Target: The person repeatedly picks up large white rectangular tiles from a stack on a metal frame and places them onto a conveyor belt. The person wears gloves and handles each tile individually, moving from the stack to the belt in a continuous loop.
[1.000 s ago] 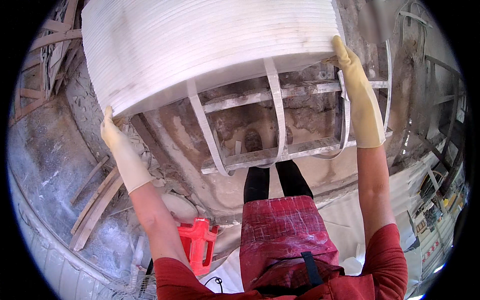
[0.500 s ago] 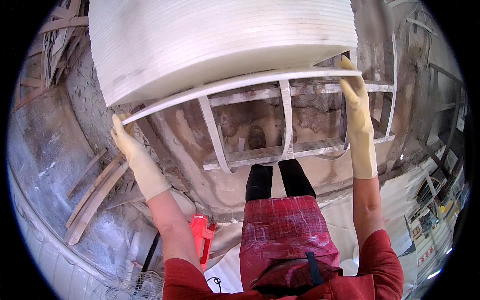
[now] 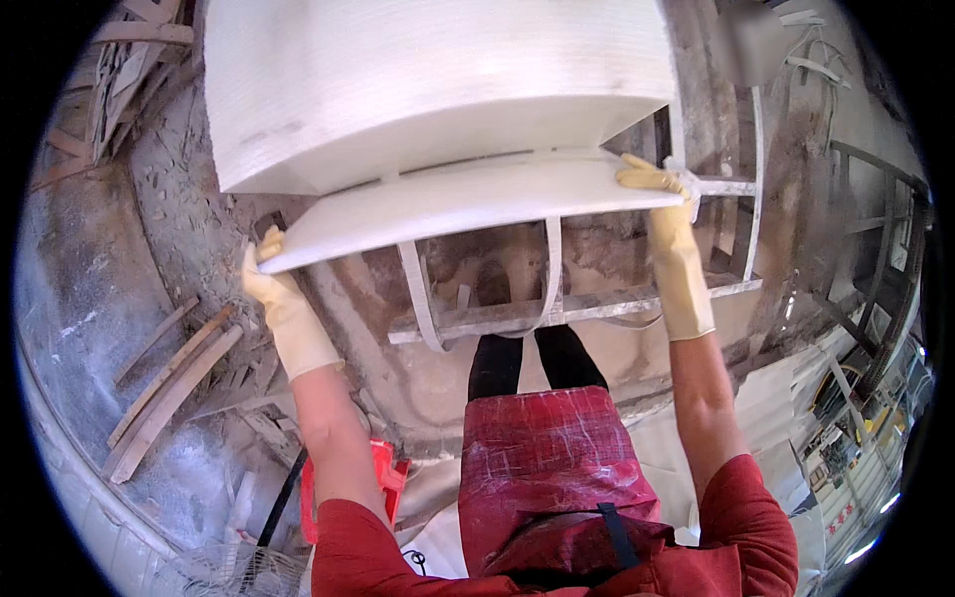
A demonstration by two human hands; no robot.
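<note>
A thin white board (image 3: 458, 194) stretches between my two gloved hands, its near edge towards me and its far edge close to the front of a tall stack of white boards (image 3: 438, 70). My left hand (image 3: 267, 264), in a cream rubber glove, grips the board's left end. At the right end my right hand (image 3: 665, 194), gloved alike, has its fingers over the top of the board and is closed on it. Beneath the board are the pale slats of a metal rack (image 3: 552, 269), which carries the stack.
Long wooden strips (image 3: 174, 393) lie on the floor at left. A red plastic object (image 3: 388, 483), perhaps a stool, stands beside my left arm. A wire fan guard (image 3: 234, 569) shows at lower left, and scrap wood (image 3: 129, 80) is piled at far left. Dark metal frames (image 3: 885, 259) stand at right.
The board has tilted, so its broad upper face now shows instead of mostly its edge. Its right end has come nearer to me with my right hand; my left hand has shifted slightly.
</note>
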